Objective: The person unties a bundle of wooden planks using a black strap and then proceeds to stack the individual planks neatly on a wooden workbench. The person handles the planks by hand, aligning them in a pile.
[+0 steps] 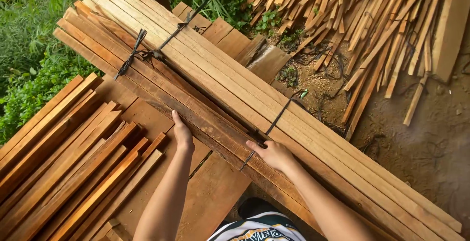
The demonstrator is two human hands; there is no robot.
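At the bottom centre of the frame I see the edge of a striped shirt (258, 227), and both forearms reach up from there. My left hand (182, 134) lies flat, fingers pressed together and pointing up the frame, with its edge against the near side of the bundle of boards (235, 91). My right hand (270, 154) rests on the same near side, lower centre, fingers bunched beside a dark tie (272, 123) that crosses the bundle; I cannot tell whether it pinches the tie or only touches it. The bundle runs diagonally from the upper left to the lower right corner, its near boards reddish brown and its far boards pale. It lies over broad brown planks (210, 199). A second dark tie (142, 50), knotted, binds the bundle at the upper left. At the lower left a loose stack of reddish slats (73, 172) lies just beside the planks. Further off, at the upper right, a heap of thin pale strips (372, 30) spreads over bare earth (431, 143). Green plants (29, 50) fill the upper left.
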